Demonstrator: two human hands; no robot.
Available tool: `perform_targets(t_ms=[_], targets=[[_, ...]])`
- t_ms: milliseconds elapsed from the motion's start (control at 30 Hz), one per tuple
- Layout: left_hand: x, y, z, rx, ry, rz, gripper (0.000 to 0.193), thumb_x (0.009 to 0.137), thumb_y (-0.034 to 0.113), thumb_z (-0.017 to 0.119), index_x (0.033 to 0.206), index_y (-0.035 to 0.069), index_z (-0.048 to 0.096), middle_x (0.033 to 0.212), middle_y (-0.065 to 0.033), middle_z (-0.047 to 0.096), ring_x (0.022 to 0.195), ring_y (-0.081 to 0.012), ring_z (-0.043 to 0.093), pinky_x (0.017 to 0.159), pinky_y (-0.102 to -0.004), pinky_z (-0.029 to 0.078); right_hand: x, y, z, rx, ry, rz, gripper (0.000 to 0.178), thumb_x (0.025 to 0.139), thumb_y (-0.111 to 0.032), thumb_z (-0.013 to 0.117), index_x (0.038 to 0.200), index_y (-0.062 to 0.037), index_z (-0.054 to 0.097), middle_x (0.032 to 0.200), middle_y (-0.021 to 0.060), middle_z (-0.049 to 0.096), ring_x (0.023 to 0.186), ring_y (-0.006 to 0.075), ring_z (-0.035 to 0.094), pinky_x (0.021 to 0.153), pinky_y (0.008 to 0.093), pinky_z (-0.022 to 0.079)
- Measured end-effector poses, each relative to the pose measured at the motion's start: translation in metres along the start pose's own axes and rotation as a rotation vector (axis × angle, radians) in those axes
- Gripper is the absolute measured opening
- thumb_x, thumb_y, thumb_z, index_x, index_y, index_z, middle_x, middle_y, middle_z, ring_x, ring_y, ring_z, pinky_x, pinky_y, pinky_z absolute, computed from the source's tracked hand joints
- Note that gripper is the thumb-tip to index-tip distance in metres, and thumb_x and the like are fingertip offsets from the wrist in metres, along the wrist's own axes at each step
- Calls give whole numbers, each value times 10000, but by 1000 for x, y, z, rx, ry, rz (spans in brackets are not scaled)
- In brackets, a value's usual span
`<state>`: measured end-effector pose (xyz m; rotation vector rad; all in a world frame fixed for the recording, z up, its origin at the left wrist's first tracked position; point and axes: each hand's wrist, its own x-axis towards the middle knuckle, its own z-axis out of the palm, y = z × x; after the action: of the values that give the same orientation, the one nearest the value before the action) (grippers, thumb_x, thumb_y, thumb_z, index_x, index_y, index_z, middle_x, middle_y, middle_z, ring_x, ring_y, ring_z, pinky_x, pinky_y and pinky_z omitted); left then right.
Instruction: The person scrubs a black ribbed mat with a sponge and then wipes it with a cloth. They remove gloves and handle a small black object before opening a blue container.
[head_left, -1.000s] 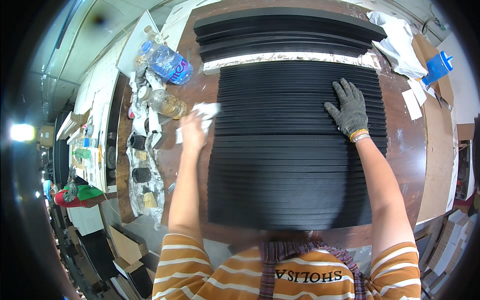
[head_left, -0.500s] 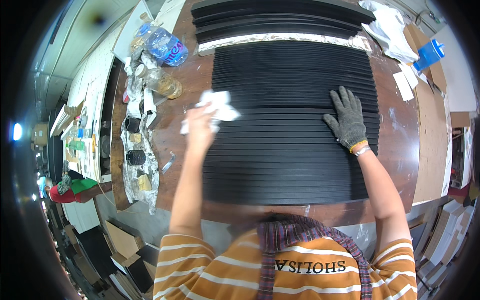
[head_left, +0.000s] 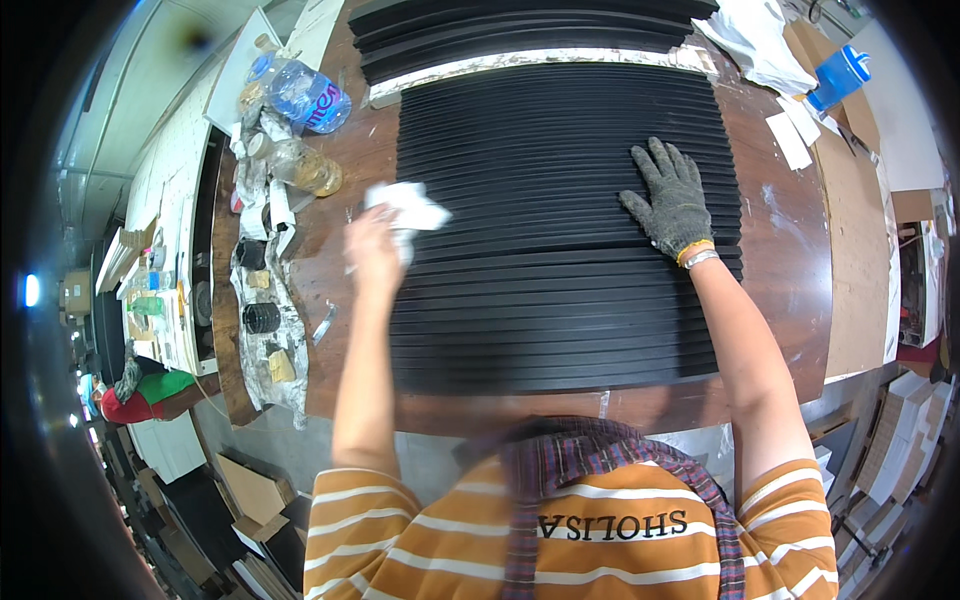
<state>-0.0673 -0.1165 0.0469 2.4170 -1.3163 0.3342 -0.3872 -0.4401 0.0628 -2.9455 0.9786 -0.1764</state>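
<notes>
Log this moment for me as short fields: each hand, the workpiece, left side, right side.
Left hand: bare, gripping a blurred white wipe at the strips' left edge; contact unclear
Right hand: grey-gloved, fingers spread over the strips
Workpiece: black strips side by side on a brown table
Left side: large clear bottle, smaller bottle with yellowish contents
Right side: white bag, blue container

The slats (head_left: 560, 150) look matt, the worktop (head_left: 785, 265) glossy wood, the glove (head_left: 676, 205) rough knit, the blue bottle (head_left: 300, 92) smooth plastic.
</notes>
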Motion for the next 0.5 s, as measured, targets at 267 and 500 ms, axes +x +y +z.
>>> perform_targets(t_ms=[267, 500], targets=[[74, 148, 62, -227, 183, 252, 317, 889, 60, 665, 1197, 53, 740, 1228, -157, 696, 1161, -306, 620, 992, -412, 516, 1, -1, 1, -48, -8, 6, 729, 983, -560, 564, 1573, -164, 398, 1641, 147, 346, 1531, 340, 278, 1275, 497, 175], [78, 135, 81, -134, -120, 236, 379, 831, 57, 655, 1152, 221, 773, 1196, 2, 697, 1130, -266, 597, 987, -461, 451, 3, -2, -6, -32, -75, 27, 731, 984, -562, 565, 1577, -170, 392, 1651, 132, 330, 1543, 322, 250, 1279, 491, 168]])
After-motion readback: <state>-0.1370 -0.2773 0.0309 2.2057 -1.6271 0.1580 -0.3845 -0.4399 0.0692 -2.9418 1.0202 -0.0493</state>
